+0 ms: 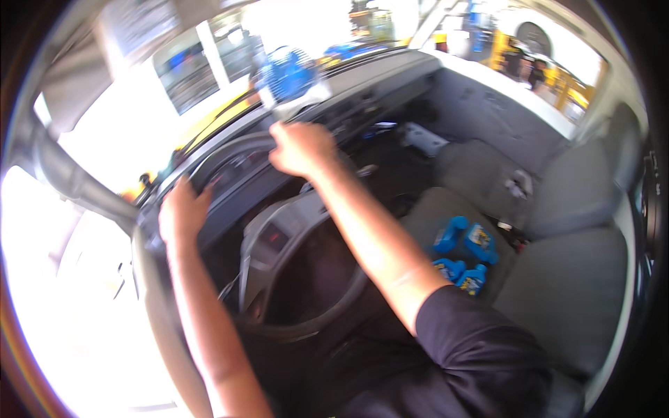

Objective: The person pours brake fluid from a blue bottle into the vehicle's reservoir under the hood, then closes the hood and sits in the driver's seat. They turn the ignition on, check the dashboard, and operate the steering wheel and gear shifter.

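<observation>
Beyond the steering wheel (341,310), inside a vehicle cab, reaching forward with both bare forearms to a dark gray instrument-panel surround (245,189), located ahead of the wheel and below the windscreen. Placed at its left end with the left hand (182,214), with thumb standing apart from the fingers and pointing up beside the panel. Cannot tell, through the blur, whether closed on the edge or only laid against it. Placed at its upper right end with the right hand (301,150), curled into a loose fist, with knuckles up and fingers bent toward the far side. Cannot tell there either whether clamped on the surround or merely touching it, with fingertips too blurred to make out.

Just below, between surround and wheel rim, fitted with a gray molded part (282,223) bearing a small red mark. Above the right hand, backed by a round blue object (288,73), too blurred to name. To the right of the right arm, laid close together with four blue plastic bottles (481,240) on a dark gray seat (571,292). Farther forward, near the footwell, set with a pale gray box-like item (424,139).
</observation>
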The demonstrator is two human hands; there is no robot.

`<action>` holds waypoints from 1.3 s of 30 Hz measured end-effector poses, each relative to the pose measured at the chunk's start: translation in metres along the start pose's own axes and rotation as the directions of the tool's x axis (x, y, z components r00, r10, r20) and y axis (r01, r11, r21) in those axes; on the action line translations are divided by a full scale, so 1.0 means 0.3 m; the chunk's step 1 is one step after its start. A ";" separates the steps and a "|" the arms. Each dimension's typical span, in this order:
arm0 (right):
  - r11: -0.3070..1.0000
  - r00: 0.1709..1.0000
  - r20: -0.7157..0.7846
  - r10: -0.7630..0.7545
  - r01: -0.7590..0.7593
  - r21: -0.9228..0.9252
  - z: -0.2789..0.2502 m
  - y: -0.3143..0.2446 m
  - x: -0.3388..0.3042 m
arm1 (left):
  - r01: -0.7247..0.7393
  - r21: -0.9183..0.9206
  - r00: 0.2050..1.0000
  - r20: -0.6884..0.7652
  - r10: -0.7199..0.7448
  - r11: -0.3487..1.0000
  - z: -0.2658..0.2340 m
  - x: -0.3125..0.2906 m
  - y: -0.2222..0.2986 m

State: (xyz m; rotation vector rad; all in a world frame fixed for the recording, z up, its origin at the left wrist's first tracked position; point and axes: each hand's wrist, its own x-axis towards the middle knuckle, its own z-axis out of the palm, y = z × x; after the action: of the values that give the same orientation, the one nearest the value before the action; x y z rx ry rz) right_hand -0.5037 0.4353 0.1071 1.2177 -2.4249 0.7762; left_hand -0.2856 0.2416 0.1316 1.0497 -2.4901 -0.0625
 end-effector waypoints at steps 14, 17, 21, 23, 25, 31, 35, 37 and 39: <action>0.994 1.000 -0.007 0.003 -0.004 -0.110 0.012 -0.009 0.012 | 0.011 0.003 0.997 0.077 -0.011 1.000 -0.034 -0.009 0.017; 0.994 1.000 -0.010 -0.006 0.005 -0.108 0.018 0.002 0.010 | 0.007 0.023 0.997 0.073 -0.008 1.000 -0.034 -0.004 0.019; 0.992 0.999 -0.035 -0.016 0.011 -0.125 0.021 0.003 0.001 | -0.020 0.022 0.998 0.064 0.018 1.000 -0.028 -0.006 0.017; 0.992 1.000 -0.005 0.008 -0.008 -0.124 0.017 -0.004 0.002 | -0.035 0.031 0.999 0.036 0.034 0.999 -0.022 -0.008 0.011; 0.992 1.000 0.017 0.022 -0.020 -0.127 0.012 -0.012 0.005 | -0.048 0.021 0.999 -0.011 0.048 0.999 -0.010 -0.007 0.001; 0.992 1.000 0.027 0.012 -0.008 -0.128 0.013 -0.024 0.009 | -0.051 0.002 0.999 -0.006 0.051 0.999 0.019 0.008 -0.020; 0.991 1.000 -0.010 0.026 -0.027 -0.133 0.014 -0.018 0.002 | -0.081 0.023 0.996 -0.043 0.082 0.996 0.019 0.004 -0.015; 0.990 1.000 -0.020 0.020 -0.023 -0.137 0.011 -0.015 -0.002 | -0.122 -0.026 0.992 -0.047 0.120 0.992 0.009 0.004 -0.031; 0.990 0.999 -0.001 0.042 -0.042 -0.132 0.007 -0.014 -0.008 | -0.097 -0.285 0.995 -0.007 0.099 0.954 -0.008 0.008 -0.065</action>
State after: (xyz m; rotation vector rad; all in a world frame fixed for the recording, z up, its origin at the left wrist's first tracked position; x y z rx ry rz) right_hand -0.4991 0.4335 0.1056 1.1212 -2.4667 0.6150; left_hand -0.2730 0.2264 0.1308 0.8055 -2.4420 -0.3844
